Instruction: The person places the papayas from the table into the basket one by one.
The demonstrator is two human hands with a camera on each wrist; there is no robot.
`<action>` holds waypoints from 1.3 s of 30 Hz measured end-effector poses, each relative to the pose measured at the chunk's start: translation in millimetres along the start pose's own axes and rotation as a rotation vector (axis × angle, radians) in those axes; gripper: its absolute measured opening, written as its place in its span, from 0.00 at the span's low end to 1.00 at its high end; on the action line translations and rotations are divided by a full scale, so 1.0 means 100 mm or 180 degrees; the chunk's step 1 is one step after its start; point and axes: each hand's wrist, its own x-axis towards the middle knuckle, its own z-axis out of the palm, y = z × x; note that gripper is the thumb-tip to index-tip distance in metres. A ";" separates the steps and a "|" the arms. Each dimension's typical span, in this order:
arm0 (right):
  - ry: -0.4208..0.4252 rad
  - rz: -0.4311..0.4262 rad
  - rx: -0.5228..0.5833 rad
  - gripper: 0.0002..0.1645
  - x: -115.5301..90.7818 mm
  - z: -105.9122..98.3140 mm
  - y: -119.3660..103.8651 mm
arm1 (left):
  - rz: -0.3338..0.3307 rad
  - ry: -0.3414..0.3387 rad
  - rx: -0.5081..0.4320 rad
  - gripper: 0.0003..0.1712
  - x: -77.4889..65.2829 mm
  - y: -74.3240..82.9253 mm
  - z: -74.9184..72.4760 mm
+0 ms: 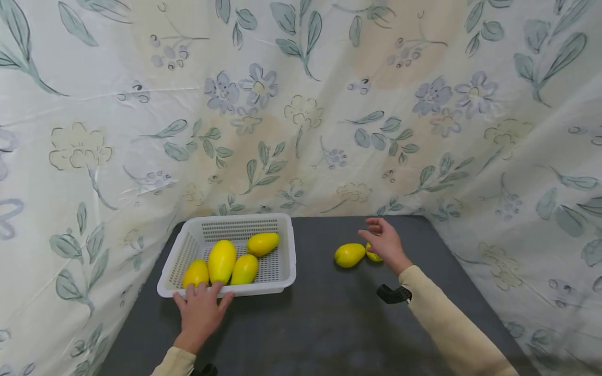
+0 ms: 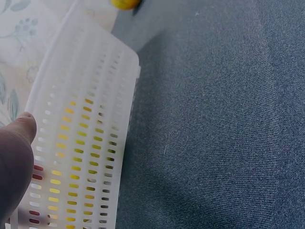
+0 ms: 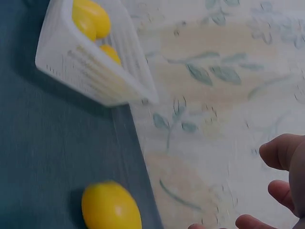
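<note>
A white perforated plastic basket stands on the left of the table with several yellow mangoes inside. My left hand grips its front rim, fingertips inside close to the mangoes; in the left wrist view the thumb lies against the outer side. On the right, one mango rests on the table. Beside it a second mango is partly hidden behind my right hand, which hovers over it with loosely bent, parted fingers and holds nothing.
The dark cloth-covered table reaches back to a hanging floral curtain, which also runs along both sides. A black strap sits at my right wrist. Between the basket and the loose mangoes lies a stretch of tabletop.
</note>
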 end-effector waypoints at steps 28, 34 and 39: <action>0.0114 0.0361 -0.0180 0.36 0.15 -0.03 0.39 | -0.0090 -0.0090 0.0073 0.27 0.00 -0.07 -0.03; 0.0022 0.0567 -0.0377 0.39 0.24 0.13 0.55 | 0.0004 -0.0036 0.0065 0.27 0.00 -0.03 0.02; -0.0094 0.0536 -0.0392 0.40 0.33 0.27 0.60 | -0.0023 -0.0022 0.0030 0.26 0.01 0.00 0.02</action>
